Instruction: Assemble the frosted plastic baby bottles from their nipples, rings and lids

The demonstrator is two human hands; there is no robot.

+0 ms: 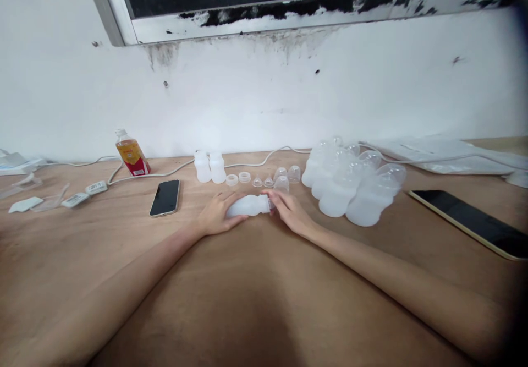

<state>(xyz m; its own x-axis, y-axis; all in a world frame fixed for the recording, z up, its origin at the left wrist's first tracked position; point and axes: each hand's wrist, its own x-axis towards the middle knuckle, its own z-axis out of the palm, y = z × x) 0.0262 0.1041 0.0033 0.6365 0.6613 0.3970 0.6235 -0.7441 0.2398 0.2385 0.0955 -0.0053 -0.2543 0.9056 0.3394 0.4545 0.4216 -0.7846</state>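
Note:
A milky white baby bottle [247, 206] lies on its side just above the table, its neck toward the right. My left hand [217, 213] is wrapped round its base end. With its fingers closed at the neck end, my right hand [289, 211] grips a clear cap [271, 204], partly hidden by the fingers. Beyond the hands stand two open bottles [210, 168], two white collar rings [238, 177], two clear nipples [263, 181] and several clear domed caps [287, 175].
Several capped bottles [350, 182] stand grouped at the right. A phone [165, 197] lies left, a larger dark-screened device [474, 221] far right. A drink bottle [132, 153], a white cable [165, 173] and plastic bags [437, 152] lie along the wall side.

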